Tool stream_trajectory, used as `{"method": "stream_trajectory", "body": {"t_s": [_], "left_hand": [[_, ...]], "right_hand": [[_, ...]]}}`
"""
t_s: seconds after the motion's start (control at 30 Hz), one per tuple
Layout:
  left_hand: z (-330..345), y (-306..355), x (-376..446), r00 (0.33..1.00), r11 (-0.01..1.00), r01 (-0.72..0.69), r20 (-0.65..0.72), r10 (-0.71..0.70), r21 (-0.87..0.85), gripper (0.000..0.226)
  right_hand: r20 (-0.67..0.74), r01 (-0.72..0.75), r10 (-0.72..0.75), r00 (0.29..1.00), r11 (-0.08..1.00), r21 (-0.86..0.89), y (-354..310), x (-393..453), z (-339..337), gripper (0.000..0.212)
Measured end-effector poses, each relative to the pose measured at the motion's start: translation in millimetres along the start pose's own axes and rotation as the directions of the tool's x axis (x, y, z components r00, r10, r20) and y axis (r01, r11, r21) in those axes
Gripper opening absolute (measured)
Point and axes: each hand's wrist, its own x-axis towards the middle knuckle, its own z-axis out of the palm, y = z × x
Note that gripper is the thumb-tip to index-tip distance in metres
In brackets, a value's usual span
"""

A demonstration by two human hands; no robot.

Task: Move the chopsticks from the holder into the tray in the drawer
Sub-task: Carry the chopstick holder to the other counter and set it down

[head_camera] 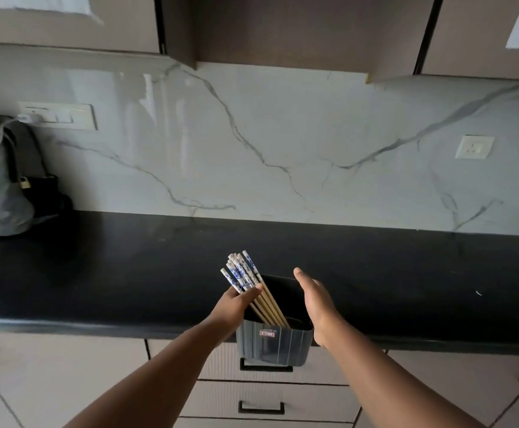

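A dark grey ribbed holder (272,347) stands at the front edge of the black countertop (128,273). Several wooden chopsticks (245,274) with blue-and-white patterned tops lean left out of it, their lower ends still inside. My left hand (236,305) is wrapped around the bundle just below the patterned part. My right hand (312,301) is flat, fingers straight and together, beside the holder's right rim; I cannot tell if it touches. The drawers (267,400) below are closed, so no tray shows.
A grey bag (1,180) with a padlock and a white cable sits at the back left of the counter. A marble backsplash carries a switch panel (57,115) and a socket (474,146). Upper cabinets hang overhead.
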Motion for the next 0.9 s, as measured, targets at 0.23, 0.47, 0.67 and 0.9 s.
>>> {"method": "stream_trajectory", "body": {"t_s": [0.23, 0.47, 0.67, 0.9], "left_hand": [[21, -13, 85, 0.999, 1.000, -0.005, -0.041, 0.004, -0.027, 0.029], [19, -20, 168, 0.978, 0.999, 0.010, -0.209, -0.016, -0.031, 0.021], [14, -24, 194, 0.949, 1.000, 0.005, -0.316, -0.003, 0.004, 0.020], [8, -22, 201, 0.951, 0.999, -0.009, -0.308, 0.020, 0.037, 0.020]], "right_hand": [[-0.048, -0.073, 0.077, 0.996, 0.995, 0.070, 4, 89, -13, 0.054], [-0.039, -0.115, 0.118, 0.992, 0.991, 0.073, -7, 197, -7, 0.040], [0.001, -0.169, 0.169, 0.986, 0.983, 0.068, -12, 246, 4, 0.041], [0.033, -0.143, 0.141, 0.989, 0.988, 0.054, -17, 249, 7, 0.040]]}}
